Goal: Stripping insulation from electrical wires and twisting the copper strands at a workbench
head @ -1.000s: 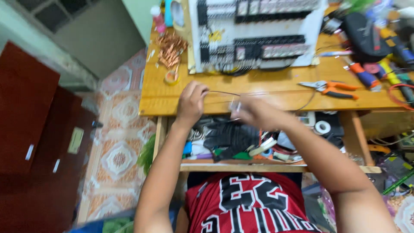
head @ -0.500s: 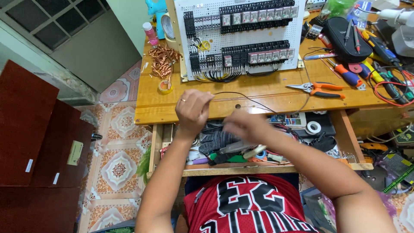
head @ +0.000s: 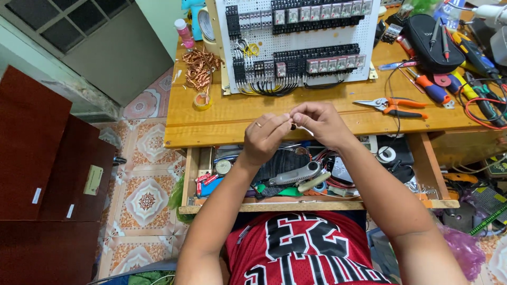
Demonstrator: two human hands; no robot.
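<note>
Two bare hands meet above the near edge of the wooden workbench (head: 222, 113), seen from the head camera looking down. Left hand (head: 266, 138) and right hand (head: 321, 122) are both pinched narrow, fingertips almost touching, on a thin pale wire (head: 305, 130). A small dark tip shows between the two pinches; what it is cannot be told.

The visible stretch of wire runs left to right, roughly along the bench edge, slanting slightly nearer toward the right. It lies between the two grips, so neither hand is clearly the nearer one; the right hand covers most of it.

Far of the hands stands a white perforated panel (head: 301, 39) carrying rows of relays and black wiring. Left of it lie coils of copper wire (head: 199, 69) and a roll of yellow tape (head: 202, 101). Right of the hands, well apart, orange-handled pliers (head: 393, 105) rest on the bench, with screwdrivers (head: 430, 89) and a black tool pouch (head: 430, 39) farther right. Below the hands an open drawer (head: 193, 174) holds mixed tools.
</note>
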